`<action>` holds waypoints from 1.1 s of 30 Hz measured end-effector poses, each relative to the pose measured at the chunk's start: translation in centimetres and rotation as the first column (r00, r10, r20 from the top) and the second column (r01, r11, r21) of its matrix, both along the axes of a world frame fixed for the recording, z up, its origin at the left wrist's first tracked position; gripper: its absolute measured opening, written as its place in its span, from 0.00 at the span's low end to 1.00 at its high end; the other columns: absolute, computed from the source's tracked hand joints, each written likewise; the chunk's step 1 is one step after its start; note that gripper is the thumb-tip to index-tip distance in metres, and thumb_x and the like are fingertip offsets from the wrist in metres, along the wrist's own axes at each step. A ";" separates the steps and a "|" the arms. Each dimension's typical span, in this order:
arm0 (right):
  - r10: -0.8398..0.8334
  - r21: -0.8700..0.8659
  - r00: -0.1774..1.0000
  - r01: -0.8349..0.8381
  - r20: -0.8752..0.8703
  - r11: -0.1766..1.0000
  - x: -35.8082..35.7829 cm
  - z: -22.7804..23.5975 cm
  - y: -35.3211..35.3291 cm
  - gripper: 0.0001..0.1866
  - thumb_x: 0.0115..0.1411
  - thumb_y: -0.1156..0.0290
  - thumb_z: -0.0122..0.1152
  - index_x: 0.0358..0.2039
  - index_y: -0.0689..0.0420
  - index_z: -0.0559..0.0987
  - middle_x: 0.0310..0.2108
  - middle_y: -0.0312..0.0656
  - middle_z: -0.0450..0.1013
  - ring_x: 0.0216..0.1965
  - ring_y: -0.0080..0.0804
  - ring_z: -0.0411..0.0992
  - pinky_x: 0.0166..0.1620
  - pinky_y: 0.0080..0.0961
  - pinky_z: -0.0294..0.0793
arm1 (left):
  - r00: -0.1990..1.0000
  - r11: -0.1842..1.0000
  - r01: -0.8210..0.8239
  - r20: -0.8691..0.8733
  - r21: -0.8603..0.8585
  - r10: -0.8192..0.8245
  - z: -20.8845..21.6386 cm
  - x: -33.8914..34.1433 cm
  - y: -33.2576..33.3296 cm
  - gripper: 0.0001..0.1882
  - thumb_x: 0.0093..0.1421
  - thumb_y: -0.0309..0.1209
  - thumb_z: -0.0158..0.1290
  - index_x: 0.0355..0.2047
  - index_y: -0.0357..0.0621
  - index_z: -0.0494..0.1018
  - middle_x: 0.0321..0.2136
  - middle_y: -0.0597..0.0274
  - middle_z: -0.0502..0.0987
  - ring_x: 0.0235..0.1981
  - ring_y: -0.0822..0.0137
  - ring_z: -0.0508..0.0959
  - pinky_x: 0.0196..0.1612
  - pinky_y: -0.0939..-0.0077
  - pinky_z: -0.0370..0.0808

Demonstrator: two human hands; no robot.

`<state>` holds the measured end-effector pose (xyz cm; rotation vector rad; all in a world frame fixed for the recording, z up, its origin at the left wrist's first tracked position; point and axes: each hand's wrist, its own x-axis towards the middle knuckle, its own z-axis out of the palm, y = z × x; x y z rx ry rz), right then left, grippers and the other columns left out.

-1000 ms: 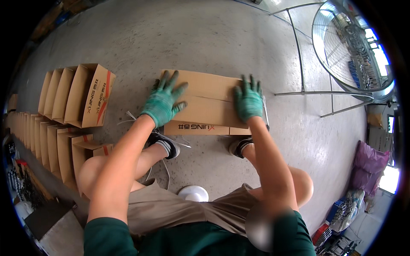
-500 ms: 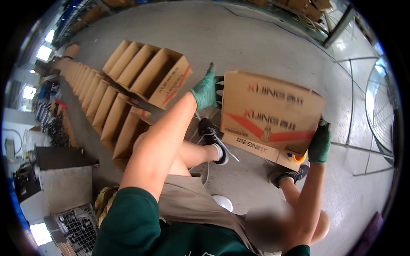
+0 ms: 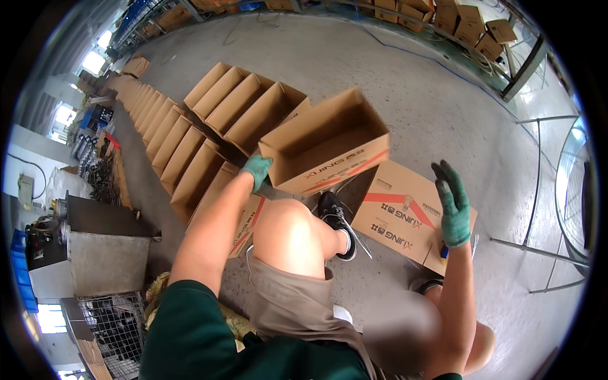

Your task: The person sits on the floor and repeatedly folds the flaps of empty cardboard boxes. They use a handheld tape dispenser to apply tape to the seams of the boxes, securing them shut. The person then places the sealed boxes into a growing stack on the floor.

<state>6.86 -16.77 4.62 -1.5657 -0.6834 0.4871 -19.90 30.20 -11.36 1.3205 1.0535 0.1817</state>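
Box (image 3: pixel 326 144) shifted left, left hand (image 3: pixel 256 171) gripping edge; floor (image 3: pixel 411 111) beyond.

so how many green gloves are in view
2: one on the left hand, gripping the open box at its left end; the other on the right hand, open over the edge of the flat cardboard.

Two gloved hands (image 3: pixel 256 170) (image 3: pixel 452 214), one held carton (image 3: pixel 332 170), two carton rows (image 3: pixel 237 104), two shoes (image 3: pixel 335 218), one fan (image 3: pixel 577 190)
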 end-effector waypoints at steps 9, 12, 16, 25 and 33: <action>-0.104 -0.289 0.994 0.096 -0.014 0.953 2.5 -0.4 -8.6 0.22 0.73 0.62 0.49 0.63 0.58 0.70 0.57 0.42 0.74 0.59 0.32 0.71 0.59 0.30 0.69 | 0.888 0.328 0.402 -0.451 0.855 0.088 -1.7 -0.8 -8.4 0.37 0.57 0.43 0.60 0.68 0.69 0.61 0.71 0.49 0.54 0.66 0.36 0.61 0.65 0.32 0.58; -0.019 -0.423 0.997 0.049 0.075 0.905 1.4 -0.3 -11.3 0.20 0.72 0.66 0.51 0.60 0.62 0.72 0.52 0.43 0.76 0.56 0.29 0.72 0.59 0.29 0.68 | 0.515 0.351 0.822 -0.848 0.448 -0.124 2.0 1.3 -10.6 0.32 0.58 0.49 0.58 0.64 0.72 0.67 0.72 0.53 0.52 0.67 0.41 0.62 0.65 0.39 0.62; 0.087 -0.578 0.996 -0.075 -0.007 0.813 -2.0 1.6 -11.9 0.18 0.71 0.67 0.53 0.57 0.63 0.74 0.50 0.41 0.76 0.53 0.28 0.71 0.59 0.27 0.68 | 0.573 0.565 0.733 -0.792 0.379 -0.210 -2.7 0.1 -6.3 0.26 0.61 0.48 0.54 0.61 0.69 0.72 0.60 0.49 0.69 0.61 0.47 0.70 0.62 0.50 0.70; -0.020 -0.632 0.995 -0.045 -0.095 0.774 -2.5 -3.9 -14.4 0.18 0.70 0.67 0.56 0.57 0.62 0.74 0.49 0.39 0.76 0.51 0.27 0.72 0.58 0.24 0.67 | 0.569 0.569 0.714 -0.811 0.409 -0.132 -2.2 2.1 1.4 0.29 0.64 0.46 0.53 0.65 0.64 0.67 0.62 0.41 0.65 0.60 0.43 0.71 0.63 0.57 0.68; 0.025 -0.580 1.000 -0.029 -0.015 0.814 -0.9 -5.7 -14.4 0.16 0.69 0.71 0.54 0.54 0.63 0.75 0.47 0.42 0.77 0.49 0.28 0.73 0.55 0.26 0.71 | 0.363 0.409 0.851 -0.932 0.329 -0.005 -2.6 2.8 9.2 0.28 0.61 0.56 0.54 0.62 0.77 0.71 0.76 0.58 0.33 0.74 0.38 0.39 0.73 0.46 0.50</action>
